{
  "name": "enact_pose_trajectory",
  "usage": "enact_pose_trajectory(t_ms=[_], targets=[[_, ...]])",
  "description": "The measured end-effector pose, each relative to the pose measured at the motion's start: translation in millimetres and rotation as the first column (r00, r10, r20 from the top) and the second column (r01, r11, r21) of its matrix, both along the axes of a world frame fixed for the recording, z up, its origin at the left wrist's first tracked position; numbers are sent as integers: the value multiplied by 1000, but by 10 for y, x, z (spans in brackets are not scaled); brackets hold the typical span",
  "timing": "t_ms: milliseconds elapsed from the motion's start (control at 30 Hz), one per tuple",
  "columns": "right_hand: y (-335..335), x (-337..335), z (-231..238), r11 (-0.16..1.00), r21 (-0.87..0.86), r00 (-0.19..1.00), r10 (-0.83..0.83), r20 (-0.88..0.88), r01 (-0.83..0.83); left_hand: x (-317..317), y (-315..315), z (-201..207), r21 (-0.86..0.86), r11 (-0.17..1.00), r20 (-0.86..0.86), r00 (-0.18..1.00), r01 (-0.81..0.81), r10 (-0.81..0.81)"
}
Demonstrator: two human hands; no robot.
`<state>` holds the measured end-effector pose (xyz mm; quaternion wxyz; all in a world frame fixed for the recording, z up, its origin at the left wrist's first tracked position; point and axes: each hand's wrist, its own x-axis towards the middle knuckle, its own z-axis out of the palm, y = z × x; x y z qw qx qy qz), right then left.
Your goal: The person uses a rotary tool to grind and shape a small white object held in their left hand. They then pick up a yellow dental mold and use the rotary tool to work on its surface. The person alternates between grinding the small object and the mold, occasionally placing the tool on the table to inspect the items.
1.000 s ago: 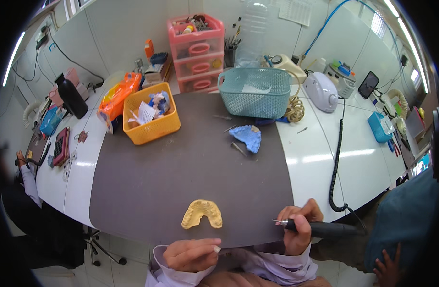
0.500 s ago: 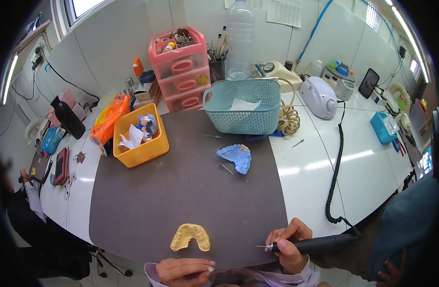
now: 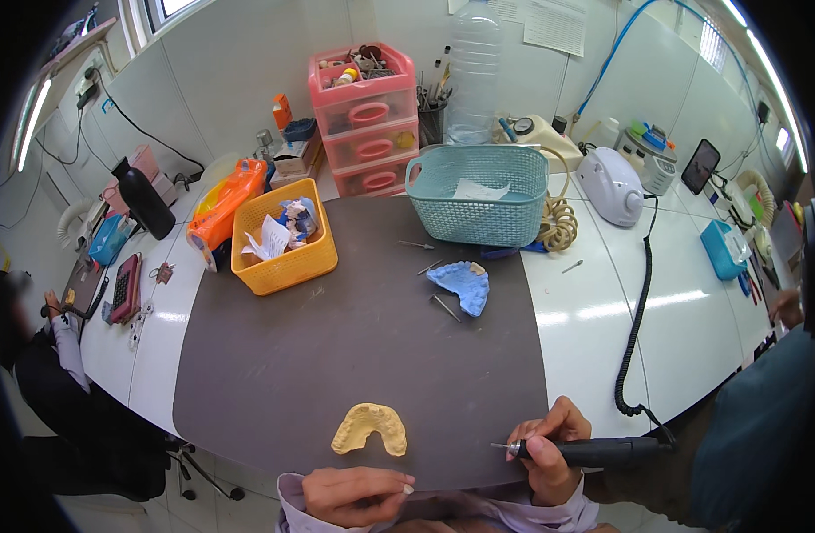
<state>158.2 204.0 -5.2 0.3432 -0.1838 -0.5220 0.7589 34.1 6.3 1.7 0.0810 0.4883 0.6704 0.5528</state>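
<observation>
My left hand (image 3: pixel 359 495) is closed at the near edge of the dark mat, pinching a small whitish piece (image 3: pixel 408 489) that looks like a dental crown. My right hand (image 3: pixel 549 457) grips a black dental handpiece (image 3: pixel 594 451). A thin metal bur (image 3: pixel 499 445) sticks out of its tip toward the left, apart from the small piece. Just beyond my left hand, a yellow horseshoe-shaped dental cast (image 3: pixel 370 416) lies on the mat. Farther off is a blue dental cast (image 3: pixel 463 286) with a cream-coloured patch at its top edge.
Loose burs (image 3: pixel 445 308) lie beside the blue cast. An orange basket (image 3: pixel 288 275) with crumpled scraps and a teal basket (image 3: pixel 478 218) stand at the back. The handpiece's coiled cord (image 3: pixel 634 329) runs to a white control unit (image 3: pixel 610 188). People sit at both sides.
The whole view has shifted, so the bench things appear a little farther right. Both hands keep their holds. At the right, the other person's hand has gone from low down to the bench edge.
</observation>
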Motion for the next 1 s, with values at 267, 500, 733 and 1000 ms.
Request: enact_pose_trajectory(t_ms=[267, 500, 733, 1000], targets=[[-18, -10, -1, 999, 36, 1000, -25, 4, 25, 6, -32, -23, -16, 1000, 26, 999, -22, 23], [-5, -13, 10, 1000, 27, 1000, -9, 14, 8, 12, -36, 0, -12, 1000, 57, 998, -9, 9], [-9, -37, 35, 1000, -4, 1000, 11, 14, -11, -7, -42, -40, 30, 999, 70, 997, 21, -23], [-25, -54, 82, 1000, 9, 999, 22, 45, -22, -58, -85, -17, 228, 969, 89, 989, 94, -117]])
